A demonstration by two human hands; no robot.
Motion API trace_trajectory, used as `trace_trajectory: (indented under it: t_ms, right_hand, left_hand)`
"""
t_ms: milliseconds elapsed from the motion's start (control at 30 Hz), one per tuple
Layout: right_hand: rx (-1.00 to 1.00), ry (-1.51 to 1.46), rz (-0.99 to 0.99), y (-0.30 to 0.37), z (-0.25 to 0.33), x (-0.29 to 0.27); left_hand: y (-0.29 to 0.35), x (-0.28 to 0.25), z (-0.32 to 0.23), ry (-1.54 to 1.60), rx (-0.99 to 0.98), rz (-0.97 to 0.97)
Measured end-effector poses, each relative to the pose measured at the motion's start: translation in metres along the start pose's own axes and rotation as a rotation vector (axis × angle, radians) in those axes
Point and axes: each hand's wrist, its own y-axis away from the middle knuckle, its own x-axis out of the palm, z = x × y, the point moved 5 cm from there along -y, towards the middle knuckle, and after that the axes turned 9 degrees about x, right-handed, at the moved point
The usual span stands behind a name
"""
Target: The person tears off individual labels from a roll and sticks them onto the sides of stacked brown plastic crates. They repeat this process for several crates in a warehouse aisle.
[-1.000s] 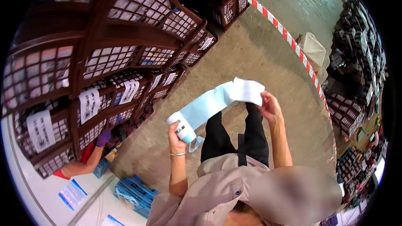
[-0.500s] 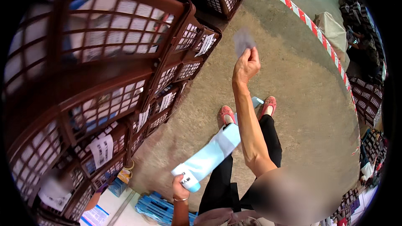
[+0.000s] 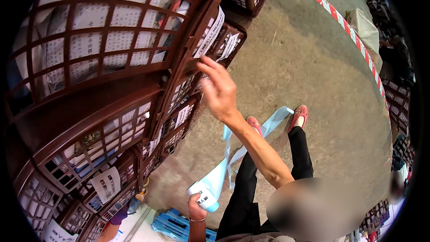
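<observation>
My left hand [image 3: 195, 209] grips a roll of white printed labels [image 3: 204, 198] on pale blue backing. The loose backing strip [image 3: 274, 123] trails from the roll past my legs toward my shoes. My right hand [image 3: 219, 90] is raised beside the stacked crates, fingers apart and slightly blurred, with nothing visible in it. Just beyond its fingertips, a white label [image 3: 209, 33] lies on the end of the top brown plastic crate [image 3: 134, 77]. Bundles of printed paper show through that crate's grid side. Another white label [image 3: 229, 47] is on the crate behind.
Lower crates in the stack carry labels [image 3: 107, 184] too. Red-and-white tape [image 3: 333, 11] curves along the right, with a pale cloth-covered object [image 3: 365, 33] and more crates beyond. A blue pallet [image 3: 177, 226] lies near the bottom. Another person's arm [image 3: 109, 232] shows at lower left.
My right hand has swung left from over the floor to the crates, and the label it pinched is gone from its fingers. A label now shows on the top crate's end. The backing strip hangs looser.
</observation>
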Motion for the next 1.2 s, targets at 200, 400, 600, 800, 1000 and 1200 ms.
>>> trace_trajectory:
  t_ms: [200,400,600,800,1000,1200]
  right_hand:
    - [0.563,-0.747,0.05,-0.103,-0.04,-0.006]
    - [0.334,0.021,-0.073,-0.088,-0.022,-0.046]
    - [0.488,-0.051,1.303,0.083,0.112,-0.053]
    - [0.627,0.326,0.957,0.081,0.235,-0.122]
    - [0.718,0.15,0.907,0.085,0.358,-0.151]
    - [0.895,0.021,0.6,0.084,0.389,-0.174]
  left_hand:
    - [-0.011,0.029,-0.008,0.132,0.045,0.142]
    - [-0.007,0.086,-0.033,0.387,-0.043,0.391]
    - [0.045,0.149,-0.069,0.224,-0.013,0.677]
    - [0.135,0.189,-0.102,0.476,-0.228,1.013]
    - [0.202,0.211,-0.096,0.666,-0.087,1.364]
    - [0.232,0.201,-0.123,0.636,-0.317,1.319]
